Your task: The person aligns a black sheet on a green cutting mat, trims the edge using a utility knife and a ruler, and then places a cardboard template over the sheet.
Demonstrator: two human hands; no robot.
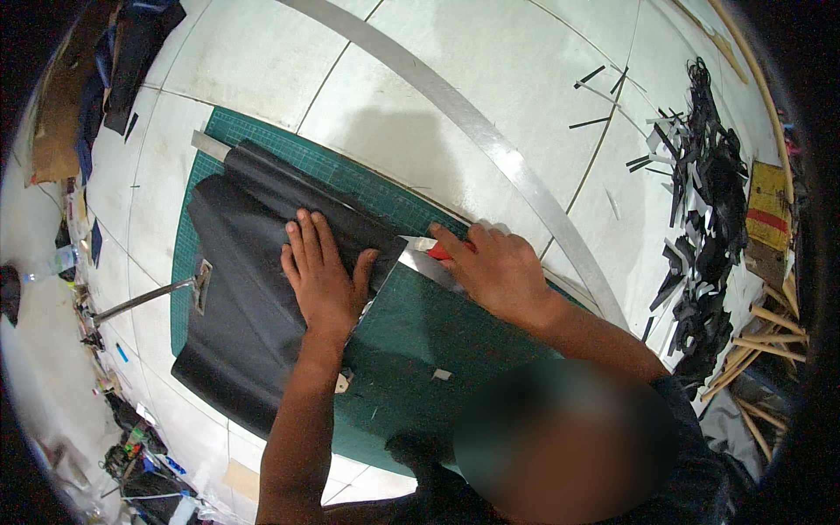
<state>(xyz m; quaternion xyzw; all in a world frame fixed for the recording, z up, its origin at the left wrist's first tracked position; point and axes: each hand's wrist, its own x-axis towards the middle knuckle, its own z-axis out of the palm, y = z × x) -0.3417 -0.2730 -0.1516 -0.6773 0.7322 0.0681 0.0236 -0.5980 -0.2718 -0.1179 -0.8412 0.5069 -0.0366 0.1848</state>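
Note:
My left hand [322,273] lies flat with spread fingers on a sheet of black fabric [249,236]. The fabric covers the left part of a green cutting mat [455,328], with a thick fold along its far side. In my right hand [506,269] is a red cutter knife [439,251]. Its pale tip points left and meets the fabric's right corner. Beneath that hand shows a shiny metal strip [424,264]; whether it touches the hand is hidden. A flat grey bar [209,144] sticks out from the fold's far left end.
A long metal straightedge [490,140] arcs across the tiled floor beyond the mat. Black and white scraps [700,201] are heaped at the right, near wooden sticks [770,341]. On the fabric's left edge rests a metal tool [144,298] with a long shaft. Clutter [144,455] lies lower left.

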